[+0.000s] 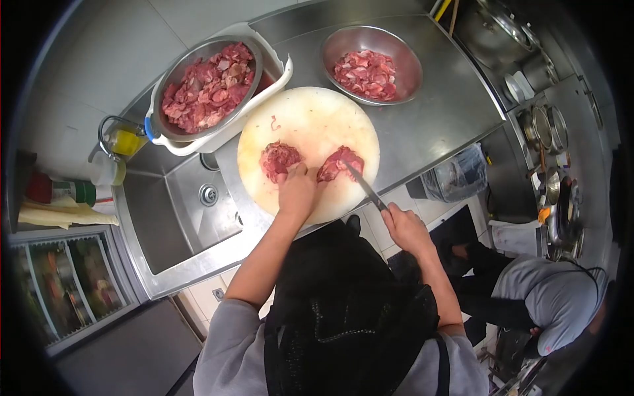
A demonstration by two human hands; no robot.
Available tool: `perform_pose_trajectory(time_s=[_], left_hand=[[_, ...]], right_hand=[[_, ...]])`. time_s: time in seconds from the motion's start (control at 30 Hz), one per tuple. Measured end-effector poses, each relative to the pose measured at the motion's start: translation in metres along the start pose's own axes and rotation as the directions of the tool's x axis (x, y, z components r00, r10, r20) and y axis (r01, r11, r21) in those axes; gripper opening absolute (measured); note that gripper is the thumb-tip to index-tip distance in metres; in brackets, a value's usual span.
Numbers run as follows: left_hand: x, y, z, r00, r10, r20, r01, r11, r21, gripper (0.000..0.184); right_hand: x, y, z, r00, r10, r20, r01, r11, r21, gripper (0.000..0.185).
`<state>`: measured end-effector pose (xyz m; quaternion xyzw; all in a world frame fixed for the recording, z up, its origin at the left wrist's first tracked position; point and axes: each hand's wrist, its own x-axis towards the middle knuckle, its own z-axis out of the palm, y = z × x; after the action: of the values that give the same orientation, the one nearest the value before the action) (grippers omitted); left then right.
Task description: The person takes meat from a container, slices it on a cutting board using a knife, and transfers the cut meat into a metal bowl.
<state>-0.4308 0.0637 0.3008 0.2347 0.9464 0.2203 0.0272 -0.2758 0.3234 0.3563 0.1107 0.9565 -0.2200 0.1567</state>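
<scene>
Steel tabletop (446,86), round board (307,122) — the right hand (405,228) clasps a knife (367,187); the left hand (298,193) touches meat (277,160), grip unclear.

The camera sat on the head and looked forward and steeply down from fairly close above, with the board (317,119), left hand (298,191) and right hand (405,229) around mid-view and the sink (158,228) at left. Its wide lens bowed straight edges; the view's dark rim was perhaps too warped to read.
</scene>
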Motion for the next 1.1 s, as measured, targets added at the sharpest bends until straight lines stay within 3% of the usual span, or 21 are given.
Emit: perform_pose_trajectory(time_s=[0.07, 0.17, 0.23, 0.33, 0.4, 0.5, 0.6, 0.67, 0.73, 0.9, 0.97, 1.1], left_hand=[[-0.008, -0.012, -0.005, 0.998, 0.012, -0.055, -0.008, 0.997, 0.071, 0.045], [-0.010, -0.014, -0.014, 0.997, 0.034, -0.076, -0.035, 0.999, -0.013, 0.039], [0.005, -0.003, -0.008, 0.939, 0.125, -0.320, -0.214, 0.942, -0.260, 0.032], [0.019, 0.001, 0.020, 0.942, 0.175, -0.287, -0.255, 0.929, -0.268, 0.026], [0.024, 0.001, 0.032, 0.945, 0.179, -0.274, -0.246, 0.940, -0.237, 0.022], [0.027, -0.001, 0.040, 0.924, 0.228, -0.307, -0.298, 0.932, -0.205, 0.019], [0.030, -0.001, 0.037, 0.935, 0.205, -0.288, -0.271, 0.939, -0.211, 0.016], [0.027, 0.000, 0.038, 0.934, 0.194, -0.301, -0.255, 0.950, -0.178, 0.015], [0.027, -0.003, 0.040, 0.931, 0.188, -0.314, -0.254, 0.949, -0.185, 0.015], [0.027, -0.016, 0.042, 0.912, 0.169, -0.374, -0.263, 0.940, -0.215, 0.017], [0.019, -0.021, 0.033, 0.951, 0.158, -0.264, -0.234, 0.929, -0.288, 0.028], [-0.023, -0.009, -0.007, 0.933, 0.087, -0.350, -0.221, 0.904, -0.365, 0.042]], right_hand=[[0.007, -0.004, -0.003, 0.999, 0.017, -0.040, -0.017, 1.000, -0.021, 0.031], [0.007, -0.021, -0.008, 0.998, -0.002, -0.066, -0.003, 0.998, -0.063, 0.030], [0.009, -0.031, -0.003, 0.998, -0.044, -0.050, 0.040, 0.995, -0.088, 0.029], [0.013, -0.039, 0.006, 0.994, -0.107, -0.029, 0.103, 0.988, -0.116, 0.029], [0.012, -0.050, 0.005, 0.998, 0.013, 0.060, -0.003, 0.988, -0.155, 0.028], [0.024, -0.059, 0.005, 0.994, 0.028, 0.107, -0.004, 0.976, -0.218, 0.018], [0.069, -0.061, 0.023, 0.997, -0.060, 0.046, 0.066, 0.988, -0.138, 0.029], [0.078, -0.071, 0.019, 0.996, -0.037, 0.082, 0.050, 0.986, -0.161, 0.024], [0.072, -0.072, 0.013, 0.994, -0.021, 0.111, 0.041, 0.982, -0.182, 0.020], [-0.002, -0.048, -0.010, 0.966, 0.149, 0.211, -0.100, 0.969, -0.228, 0.030], [-0.005, -0.038, -0.006, 0.968, 0.140, 0.207, -0.090, 0.968, -0.236, 0.030], [0.008, -0.029, -0.019, 0.987, 0.030, 0.158, 0.006, 0.975, -0.223, 0.031]])
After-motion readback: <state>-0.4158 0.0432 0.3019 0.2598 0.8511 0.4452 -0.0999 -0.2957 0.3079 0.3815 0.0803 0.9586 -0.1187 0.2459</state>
